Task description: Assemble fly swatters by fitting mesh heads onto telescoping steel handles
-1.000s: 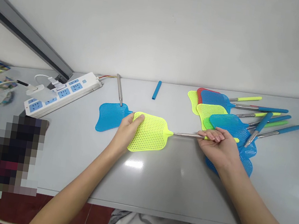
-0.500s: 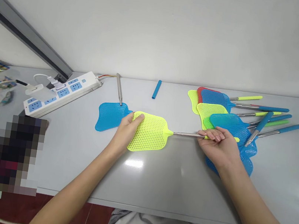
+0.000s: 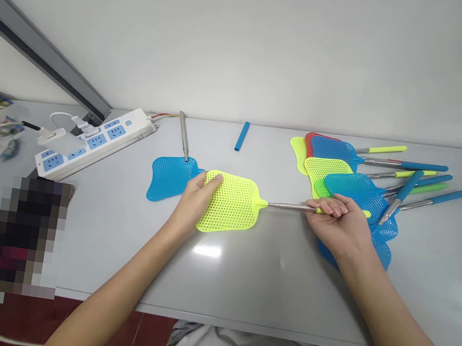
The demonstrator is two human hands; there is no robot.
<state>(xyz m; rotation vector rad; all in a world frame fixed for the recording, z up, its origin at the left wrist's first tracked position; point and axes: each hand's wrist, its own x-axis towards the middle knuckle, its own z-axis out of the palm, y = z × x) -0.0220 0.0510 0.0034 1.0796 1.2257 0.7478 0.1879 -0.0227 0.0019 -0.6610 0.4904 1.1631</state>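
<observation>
Head view shows the yellow swatter (image 3: 233, 203) stretched between both hands near the middle of the bench (image 3: 241, 278). Left hand (image 3: 196, 199) pinches the mesh head's left edge; right hand (image 3: 339, 221) is closed around its handle, beside the swatter pile (image 3: 354, 191) toward the bench's right end.

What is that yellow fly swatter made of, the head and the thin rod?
The yellow swatter head, held by the left hand, looks like flexible moulded plastic: uniform colour, regular punched holes. The rod, gripped by the right hand, looks like polished metal, silvery and shiny, probably steel.
</observation>
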